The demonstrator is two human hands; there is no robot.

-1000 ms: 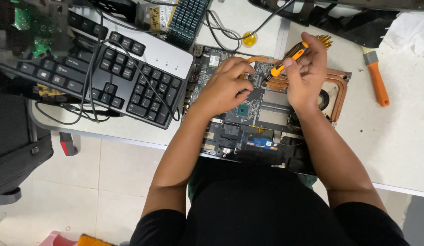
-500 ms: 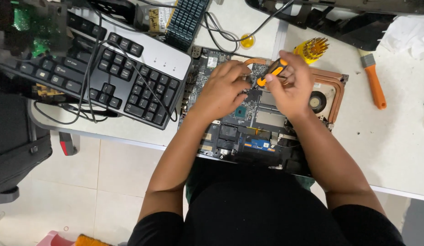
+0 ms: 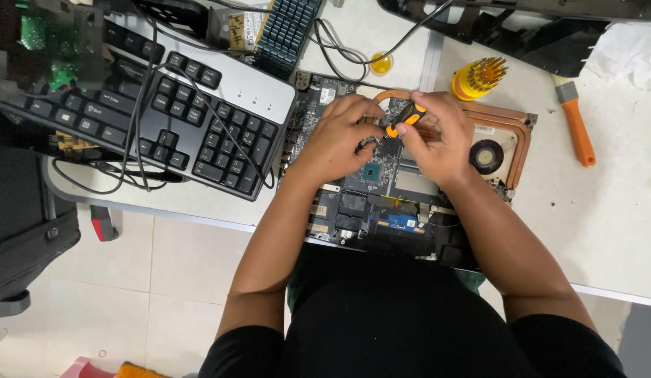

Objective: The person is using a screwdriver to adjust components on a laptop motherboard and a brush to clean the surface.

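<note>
2 hands meet over the board [image 3: 381, 189]: the right hand [image 3: 437, 140] closes its fingers round an orange-black screwdriver [image 3: 402, 119], the left hand [image 3: 339, 136] curls empty on the board just beside it. a white label [image 3: 483, 129] lies right of the grip, a yellow bit holder [image 3: 476, 78] beyond.

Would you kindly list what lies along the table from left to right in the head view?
Black keyboard → left hand → orange-and-black screwdriver → right hand → round cooling fan → orange-handled brush.
</note>
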